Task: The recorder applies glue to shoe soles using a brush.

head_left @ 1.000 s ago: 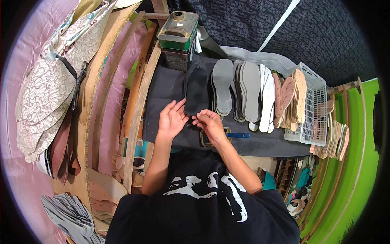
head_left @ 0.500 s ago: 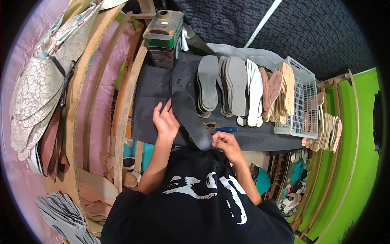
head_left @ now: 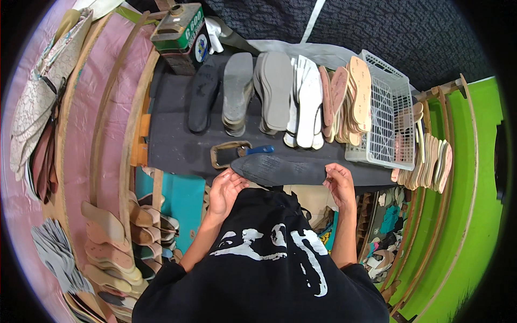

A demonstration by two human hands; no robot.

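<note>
A black shoe sole (head_left: 280, 170) lies crosswise in front of my chest, over the front edge of the dark table, its lined face showing. The fingers of my left hand (head_left: 227, 188) pinch its pointed left end. At the other end my right hand (head_left: 340, 182) grips it between thumb and fingers. Just beyond the sole sits a small brown-rimmed holder (head_left: 219, 156) with a dark middle, and a tool with a blue handle (head_left: 260, 151) beside it. Farther off lie another black sole (head_left: 202, 102) and a stack of dark grey soles (head_left: 237, 89).
Light grey soles (head_left: 276, 89), white insoles (head_left: 308, 105) and tan insoles (head_left: 359, 91) form a row toward a white plastic basket (head_left: 379, 160). A metal can (head_left: 177, 46) stands at the back left. Wooden racks (head_left: 110, 107) flank the table on both sides.
The sole has turned from a steep slant to nearly level, and its lined face now shows. My right hand has moved right; my left hand is lower. The view has shifted.
</note>
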